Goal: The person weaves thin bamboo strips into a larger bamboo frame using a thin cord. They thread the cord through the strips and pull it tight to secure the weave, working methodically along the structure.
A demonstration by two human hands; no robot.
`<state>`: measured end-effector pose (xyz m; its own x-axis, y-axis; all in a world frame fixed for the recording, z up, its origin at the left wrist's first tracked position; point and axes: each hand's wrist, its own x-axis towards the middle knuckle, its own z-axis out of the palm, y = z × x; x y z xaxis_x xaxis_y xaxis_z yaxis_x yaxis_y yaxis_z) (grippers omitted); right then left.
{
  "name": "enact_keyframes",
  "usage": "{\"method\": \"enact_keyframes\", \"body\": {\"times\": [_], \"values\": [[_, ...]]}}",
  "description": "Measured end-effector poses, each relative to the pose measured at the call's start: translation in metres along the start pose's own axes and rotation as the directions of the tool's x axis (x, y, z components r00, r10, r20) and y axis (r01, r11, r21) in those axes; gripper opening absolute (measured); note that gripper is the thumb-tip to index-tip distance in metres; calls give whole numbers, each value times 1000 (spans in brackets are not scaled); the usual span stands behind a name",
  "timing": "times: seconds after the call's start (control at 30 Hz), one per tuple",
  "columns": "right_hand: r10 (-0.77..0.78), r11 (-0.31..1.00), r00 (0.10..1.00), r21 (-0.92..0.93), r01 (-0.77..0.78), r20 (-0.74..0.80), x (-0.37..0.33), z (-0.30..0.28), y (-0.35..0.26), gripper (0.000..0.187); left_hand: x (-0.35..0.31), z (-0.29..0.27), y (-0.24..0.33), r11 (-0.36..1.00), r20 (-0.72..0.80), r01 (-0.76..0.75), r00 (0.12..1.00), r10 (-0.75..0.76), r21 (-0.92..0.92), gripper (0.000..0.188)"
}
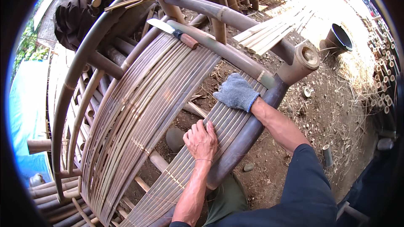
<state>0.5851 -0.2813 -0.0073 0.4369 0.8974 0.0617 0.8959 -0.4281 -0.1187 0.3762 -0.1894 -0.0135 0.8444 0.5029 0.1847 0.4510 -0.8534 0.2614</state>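
Observation:
My bare left hand (201, 141) lies at the inner edge of a band of narrow bamboo slats (227, 120), its fingers bent over that edge. Further up the same band, my right hand (237, 92) wears a grey knitted glove and is curled round the slat edge; its fingertips are partly hidden. A thick dark bamboo pole (240, 147) borders the band on the right. Across an open gap lies a wider panel of slats (143, 96). A knife (174, 32) with a wooden handle rests at the panel's far end, against the bamboo crossbar (223, 52).
Split pale strips (275, 31) lean over the far pole. On the dirt ground stand a black bucket (338, 40) and a short bamboo piece (327, 155). Stacked bamboo poles (383, 75) line the right side. A curved bamboo frame (71, 88) rises on the left.

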Motion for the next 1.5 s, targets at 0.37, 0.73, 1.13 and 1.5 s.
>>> {"method": "enact_keyframes", "body": {"times": [0.37,0.73,1.13,1.5], "values": [[-24,997,999,-79,22,-27,-3,12,-2,27,-1,-5,0,991,-24,43,999,-46,-127,23],[-40,987,792,101,127,-610,24,10,-45,25,-83,-111,-237,909,-45,200,979,-198,365,28],[17,1000,953,-21,-24,-302,8,23,-47,37,-151,-145,-261,983,174,76,984,-47,-168,21],[-82,996,939,-9,84,-333,-114,-100,-31,25,-135,-134,-233,965,252,261,934,-254,5,22]]}}
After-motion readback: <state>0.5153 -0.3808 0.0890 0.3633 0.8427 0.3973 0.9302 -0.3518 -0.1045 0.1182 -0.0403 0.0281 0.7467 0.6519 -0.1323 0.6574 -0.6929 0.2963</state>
